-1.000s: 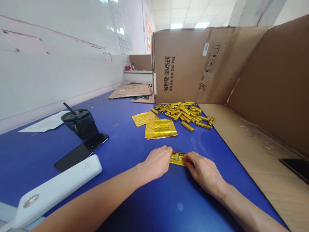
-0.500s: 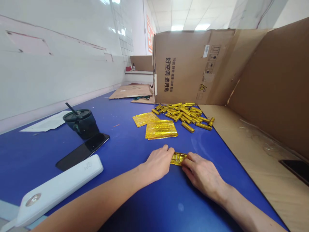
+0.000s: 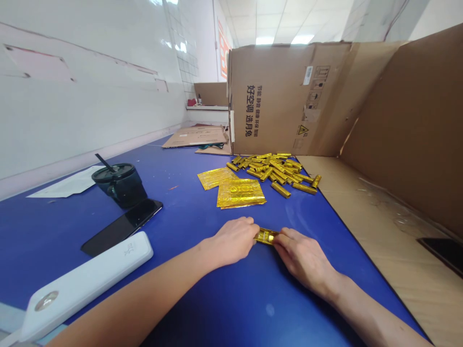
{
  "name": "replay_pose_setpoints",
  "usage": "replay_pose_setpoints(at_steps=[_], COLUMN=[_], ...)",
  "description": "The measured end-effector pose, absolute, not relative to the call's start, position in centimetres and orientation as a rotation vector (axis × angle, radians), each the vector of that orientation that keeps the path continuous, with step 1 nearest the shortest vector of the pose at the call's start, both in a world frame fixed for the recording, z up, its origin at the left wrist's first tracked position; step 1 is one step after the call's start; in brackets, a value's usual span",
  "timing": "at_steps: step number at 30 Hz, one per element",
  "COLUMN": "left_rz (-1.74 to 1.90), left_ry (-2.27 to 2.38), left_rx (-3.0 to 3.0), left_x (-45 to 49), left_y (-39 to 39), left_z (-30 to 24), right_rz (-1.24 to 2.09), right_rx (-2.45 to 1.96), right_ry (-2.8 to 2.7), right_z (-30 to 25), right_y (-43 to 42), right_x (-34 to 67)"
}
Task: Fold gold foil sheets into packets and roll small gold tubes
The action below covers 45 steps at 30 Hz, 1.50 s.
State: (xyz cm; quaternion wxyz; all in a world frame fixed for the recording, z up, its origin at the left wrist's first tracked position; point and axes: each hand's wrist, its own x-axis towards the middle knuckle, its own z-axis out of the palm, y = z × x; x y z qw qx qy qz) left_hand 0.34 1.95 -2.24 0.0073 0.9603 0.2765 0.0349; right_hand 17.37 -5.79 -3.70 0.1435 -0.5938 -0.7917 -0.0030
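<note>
Between my two hands, on the blue table, lies a sheet of gold foil paper (image 3: pixel 265 236), partly folded into a narrow strip. My left hand (image 3: pixel 238 239) is closed on its left end, and my right hand (image 3: pixel 298 250) grips the right end with fingers pressed together. The fingertips hide both ends. Just beyond is a stack of flat gold foil sheets (image 3: pixel 241 193), with more flat gold sheets (image 3: pixel 216 178) behind it to the left. Farther back and to the right lies a loose heap of folded gold foil rolls (image 3: pixel 277 168).
At left are a dark lidded cup (image 3: pixel 125 185) with a straw, a black phone (image 3: pixel 125 226), a long white device (image 3: pixel 90 274) and white paper (image 3: pixel 68 183). A large cardboard box (image 3: pixel 285 106) stands behind the heap, and cardboard (image 3: pixel 369 207) runs along the table's right edge.
The gold foil between my hands has become narrower, its near edge folded up. Both hands stay on its ends, nearly in place. The view has shifted very slightly.
</note>
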Motion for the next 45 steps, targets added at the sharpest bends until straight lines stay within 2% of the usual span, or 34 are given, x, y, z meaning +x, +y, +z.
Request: replay_pose_setpoints(at_steps=[4,10,25,30,37,45], left_rz=[0.116,0.128,0.162,0.195,0.213,0.259], left_ry=[0.812,0.740,0.652,0.766,0.869,0.772], left_rx=[2.996,3.017,3.107,3.087,2.933,2.749], left_x=[0.1,0.1,0.6,0.8,0.7,0.9], left_y=[2.2,2.3,1.4,1.8,2.3,1.2], left_z=[-2.3,-2.2,-2.1,-2.1,-2.5,-2.3], right_rz=[0.167,0.101,0.125,0.286,0.496,0.474], right_rx=[-1.667,-1.762,-1.778,-1.786,-1.614,-1.486], right_ry=[-2.212,-1.915,-2.182,-2.192,-2.319,-2.468], right_z=[-3.5,-3.7,-3.5,-2.9,-2.1,-2.2], right_y=[-5.8,-5.0,-5.1,-5.4,-7.0,-8.0], right_x=[17.6,18.9,17.9,17.4,16.0,14.5])
